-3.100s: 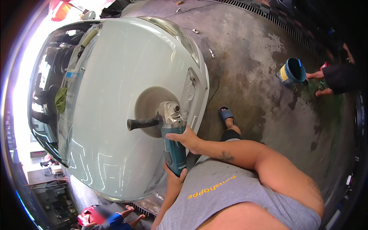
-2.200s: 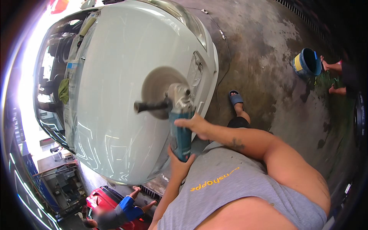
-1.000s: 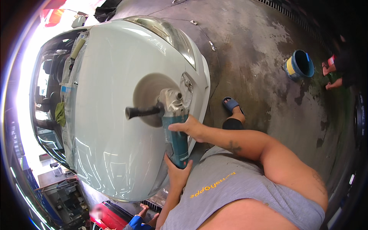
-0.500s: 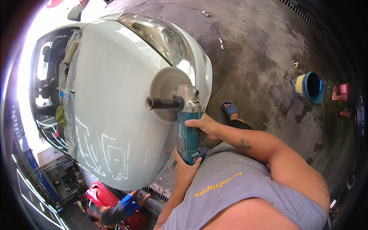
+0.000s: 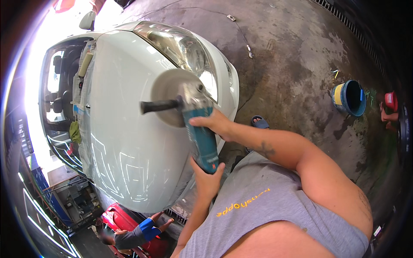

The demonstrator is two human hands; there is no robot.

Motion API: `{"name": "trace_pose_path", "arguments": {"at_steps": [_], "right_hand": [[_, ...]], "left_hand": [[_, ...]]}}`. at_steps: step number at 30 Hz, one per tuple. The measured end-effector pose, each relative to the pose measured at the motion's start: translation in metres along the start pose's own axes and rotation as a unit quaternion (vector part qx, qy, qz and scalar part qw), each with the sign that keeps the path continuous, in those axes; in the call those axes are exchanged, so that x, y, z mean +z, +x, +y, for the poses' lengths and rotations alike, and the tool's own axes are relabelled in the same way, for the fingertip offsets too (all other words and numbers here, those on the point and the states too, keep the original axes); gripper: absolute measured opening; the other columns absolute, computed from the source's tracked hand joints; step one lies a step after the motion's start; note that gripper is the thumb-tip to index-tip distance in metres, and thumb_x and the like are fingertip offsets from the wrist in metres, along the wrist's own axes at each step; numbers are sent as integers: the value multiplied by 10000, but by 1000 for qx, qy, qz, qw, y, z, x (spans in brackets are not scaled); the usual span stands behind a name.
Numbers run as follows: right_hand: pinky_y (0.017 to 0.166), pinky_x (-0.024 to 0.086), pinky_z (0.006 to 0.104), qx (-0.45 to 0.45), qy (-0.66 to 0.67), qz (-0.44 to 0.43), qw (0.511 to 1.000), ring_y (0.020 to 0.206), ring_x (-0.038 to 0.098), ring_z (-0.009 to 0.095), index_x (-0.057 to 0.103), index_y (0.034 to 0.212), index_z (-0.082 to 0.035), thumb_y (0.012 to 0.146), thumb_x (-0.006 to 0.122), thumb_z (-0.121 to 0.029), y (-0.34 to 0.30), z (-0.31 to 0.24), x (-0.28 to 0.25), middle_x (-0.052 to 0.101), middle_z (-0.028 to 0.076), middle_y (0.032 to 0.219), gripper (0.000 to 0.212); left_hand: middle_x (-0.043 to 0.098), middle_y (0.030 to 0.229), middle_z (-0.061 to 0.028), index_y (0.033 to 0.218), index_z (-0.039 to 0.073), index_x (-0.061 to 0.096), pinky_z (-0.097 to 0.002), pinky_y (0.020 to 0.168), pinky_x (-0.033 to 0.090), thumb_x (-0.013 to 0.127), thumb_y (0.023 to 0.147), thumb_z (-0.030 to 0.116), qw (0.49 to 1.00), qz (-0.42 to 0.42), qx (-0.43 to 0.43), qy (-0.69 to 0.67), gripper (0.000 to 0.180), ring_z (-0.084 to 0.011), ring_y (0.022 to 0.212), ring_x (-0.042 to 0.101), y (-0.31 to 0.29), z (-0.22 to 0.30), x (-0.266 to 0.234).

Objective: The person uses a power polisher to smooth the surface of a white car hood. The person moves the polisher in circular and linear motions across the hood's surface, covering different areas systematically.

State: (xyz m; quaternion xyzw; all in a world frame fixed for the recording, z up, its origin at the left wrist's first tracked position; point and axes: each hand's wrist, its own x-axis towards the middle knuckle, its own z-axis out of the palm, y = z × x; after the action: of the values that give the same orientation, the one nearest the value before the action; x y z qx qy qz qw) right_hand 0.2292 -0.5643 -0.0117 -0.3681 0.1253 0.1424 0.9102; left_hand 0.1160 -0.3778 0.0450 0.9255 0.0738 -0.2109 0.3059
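Note:
Both my hands hold a teal power polisher with a grey metal head and a black side handle. My right hand is wrapped round its body just behind the head, thumb across the top. My left hand grips the rear end of the casing. No hand is on the side handle. The round pad looks smeared by motion and lies over the white car hood, close to the headlight; part of it is hidden behind the tool's head.
Masking film and tape run along the windshield base. A blue bucket and a red tub stand on the wet floor to the right. A cable lies on the floor. Lower left, another person crouches by a red car.
The polisher and both my hands have moved left and slightly farther up across the hood, and the tool has tilted. My grip on it looks the same.

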Motion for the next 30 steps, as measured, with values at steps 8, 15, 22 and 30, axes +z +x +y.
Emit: {"name": "trace_pose_path", "arguments": {"at_steps": [8,15,22,30], "right_hand": [[1072,501,495,182,16,-7,983,1194,652,228,596,1407,-113,909,865,-384,-59,95,-31,686,56,1283,628],[1017,539,404,28,-13,10,999,1136,666,206,614,1353,-76,883,887,-269,-23,53,-2,691,68,1207,577],[919,582,387,-35,-55,-7,998,987,697,198,609,1339,-52,886,868,-286,49,-50,6,700,73,1113,572],[842,621,399,49,-82,-97,991,901,739,228,684,1227,-6,857,902,-325,175,-177,28,738,118,1055,535]], "left_hand": [[659,1367,-318,1662,97,169,-536,1032,538,920,814,327,997,-53,22,43,1156,-499,1243,677,-41,-68,-1],[727,1228,-273,1657,45,150,-488,982,562,919,831,366,1000,-2,21,18,1174,-418,1129,738,-24,-45,0],[662,1272,-250,1656,-32,97,-436,1034,529,919,853,350,994,63,32,-83,1211,-330,1149,691,22,56,11],[581,1142,-112,1655,9,134,-300,617,556,871,910,230,963,102,-22,-247,1071,-160,729,606,123,185,-13]]}}
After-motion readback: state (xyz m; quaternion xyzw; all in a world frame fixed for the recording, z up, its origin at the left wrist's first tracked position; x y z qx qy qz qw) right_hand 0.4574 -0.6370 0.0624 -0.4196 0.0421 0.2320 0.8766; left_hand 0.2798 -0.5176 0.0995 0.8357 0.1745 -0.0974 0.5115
